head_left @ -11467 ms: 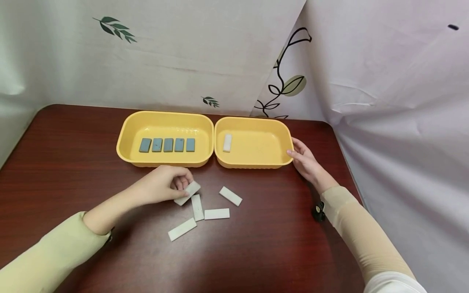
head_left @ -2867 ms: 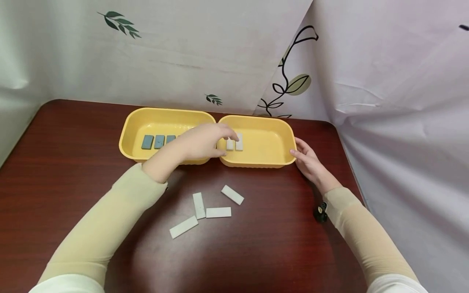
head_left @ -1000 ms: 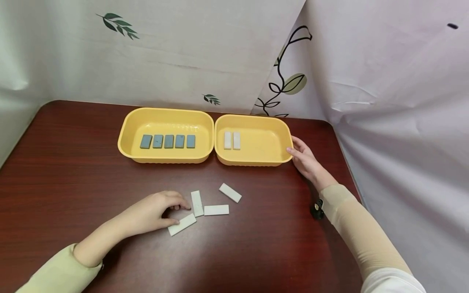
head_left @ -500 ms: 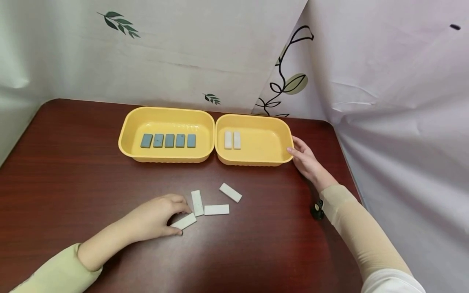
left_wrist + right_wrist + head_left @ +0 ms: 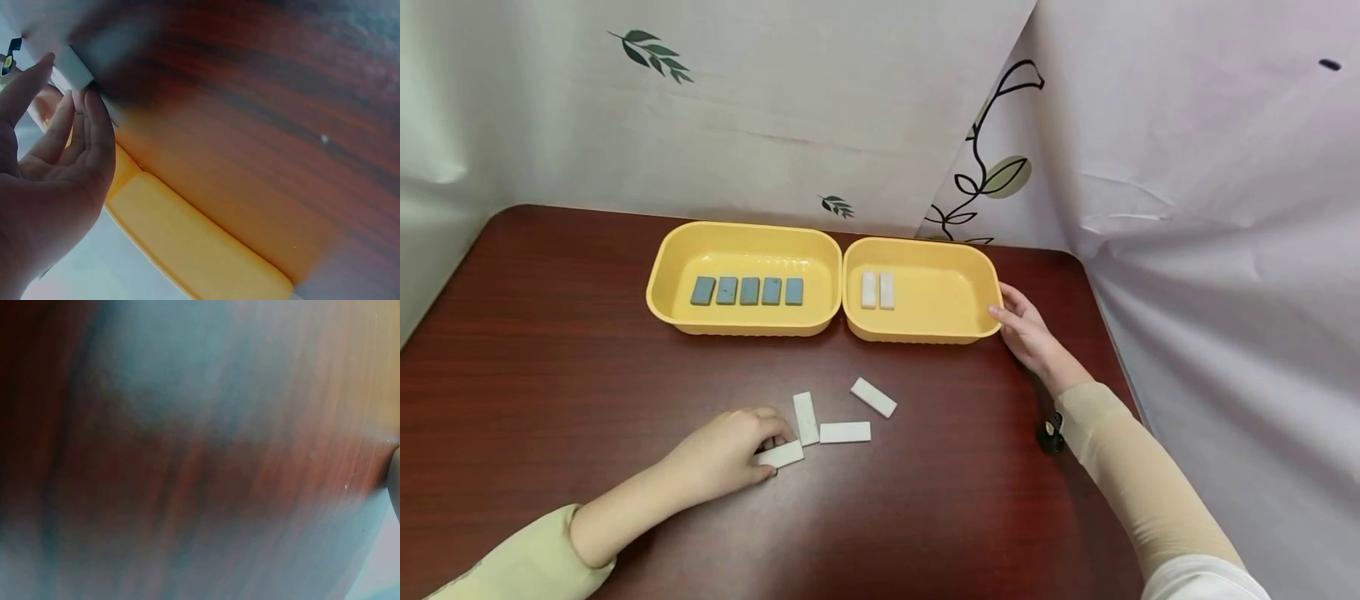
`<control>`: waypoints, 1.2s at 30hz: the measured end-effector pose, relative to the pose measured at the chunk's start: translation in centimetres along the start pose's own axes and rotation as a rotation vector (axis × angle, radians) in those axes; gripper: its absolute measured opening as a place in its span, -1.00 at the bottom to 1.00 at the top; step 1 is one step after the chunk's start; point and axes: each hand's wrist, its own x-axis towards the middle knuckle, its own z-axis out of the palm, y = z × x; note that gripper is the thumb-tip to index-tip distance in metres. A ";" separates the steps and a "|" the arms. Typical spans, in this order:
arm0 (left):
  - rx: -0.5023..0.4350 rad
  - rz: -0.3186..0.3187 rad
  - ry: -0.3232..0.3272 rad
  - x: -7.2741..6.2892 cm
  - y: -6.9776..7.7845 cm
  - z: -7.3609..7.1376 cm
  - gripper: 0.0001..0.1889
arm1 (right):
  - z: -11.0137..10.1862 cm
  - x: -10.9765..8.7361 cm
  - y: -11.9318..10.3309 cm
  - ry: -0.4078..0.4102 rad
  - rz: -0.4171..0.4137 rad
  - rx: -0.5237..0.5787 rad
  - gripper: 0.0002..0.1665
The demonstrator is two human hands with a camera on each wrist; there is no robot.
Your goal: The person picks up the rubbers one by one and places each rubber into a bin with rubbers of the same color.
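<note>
My left hand (image 5: 726,454) is low over the table and pinches a flat white rectangular block (image 5: 781,454) between thumb and fingers. In the left wrist view the same white block (image 5: 74,67) shows at the fingertips. Close by lie more white blocks: one upright in view (image 5: 806,418), one level (image 5: 846,432) and one slanted (image 5: 873,397). My right hand (image 5: 1030,333) grips the right end of a yellow tray (image 5: 925,335), thumb over its rim. Two white blocks (image 5: 877,290) stand side by side at that tray's left end.
A second yellow tray (image 5: 745,327) touches the first on its left and holds a row of several blue-grey blocks (image 5: 749,291). Both stand near the back edge of the dark red wooden table (image 5: 550,350). White patterned cloth (image 5: 775,108) hangs behind and at the right.
Since the oldest frame, the left hand has put a second white block into the right tray and come back to the table. It now pinches another block, turned slightly. The right hand stays put.
</note>
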 end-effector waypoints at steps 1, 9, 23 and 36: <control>-0.008 -0.006 0.001 0.0 0.0 0.0 -0.63 | 0.0 0.0 0.0 0.000 0.000 -0.001 -0.55; -0.055 0.022 -0.019 0.2 0.0 0.2 -0.61 | -0.3 0.0 0.2 0.001 0.011 -0.009 -0.55; -0.110 0.019 -0.080 0.5 -0.3 -0.2 -0.56 | -0.2 0.2 0.3 -0.013 0.010 -0.006 -0.52; -0.117 0.088 -0.137 0.7 0.0 -1.1 -0.66 | 0.1 0.1 0.1 -0.001 -0.012 -0.001 -0.50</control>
